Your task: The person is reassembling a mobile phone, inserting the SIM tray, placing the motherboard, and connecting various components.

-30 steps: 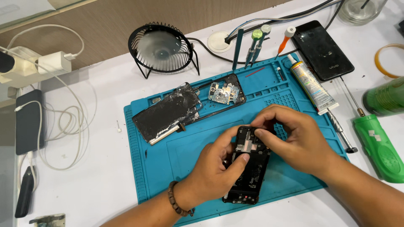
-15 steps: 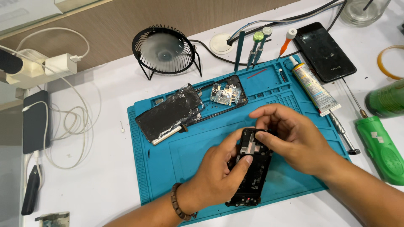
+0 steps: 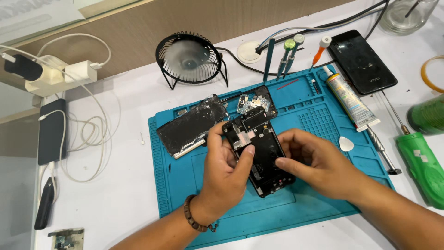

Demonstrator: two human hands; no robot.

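Black, opened phone frame (image 3: pixel 260 155) now sits lifted off the blue silicone repair mat (image 3: pixel 323 115), tilted toward 11 o'clock; left hand (image 3: pixel 226 173) clasps its edge, right hand (image 3: pixel 319 164) pinches its 3 o'clock side, repositioned since 1 second ago.

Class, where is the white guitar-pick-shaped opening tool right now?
The white opening pick lies on the blue mat's right side, just beyond the right hand, below the glue tube.
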